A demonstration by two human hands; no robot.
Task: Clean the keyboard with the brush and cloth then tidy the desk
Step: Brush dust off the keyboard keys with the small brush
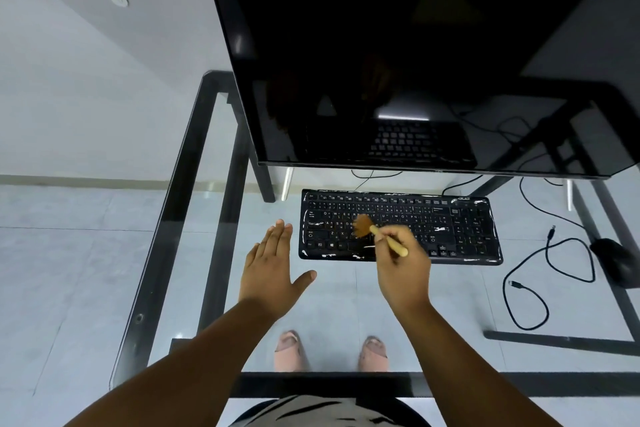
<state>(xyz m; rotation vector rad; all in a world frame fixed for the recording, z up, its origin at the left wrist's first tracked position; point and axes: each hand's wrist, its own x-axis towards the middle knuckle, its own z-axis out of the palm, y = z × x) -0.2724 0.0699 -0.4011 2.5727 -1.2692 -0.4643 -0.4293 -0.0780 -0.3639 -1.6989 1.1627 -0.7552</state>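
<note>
1. On the glass tabletop (346,291), below the dark monitor (398,55), lies a black keyboard (450,229), its edges marked with white patches.
2. Right hand (403,270): its fingers (398,236) are curled round the pale wooden handle of a small brush (377,234); the brown bristles rest on the left-centre keys and appear blurred.
3. Left hand (273,270): held flat, fingers straight and together, thumb spread, holding nothing; it lies just beside the keyboard's left edge. Whether the palm touches the glass cannot be told.
4. Right of the keyboard: a black mouse (614,262) and a loose black cable (540,277) coiled on the glass.
5. Through the glass: two feet in pink slippers (291,350) on the tiled floor.
6. No cloth shows in this view.
</note>
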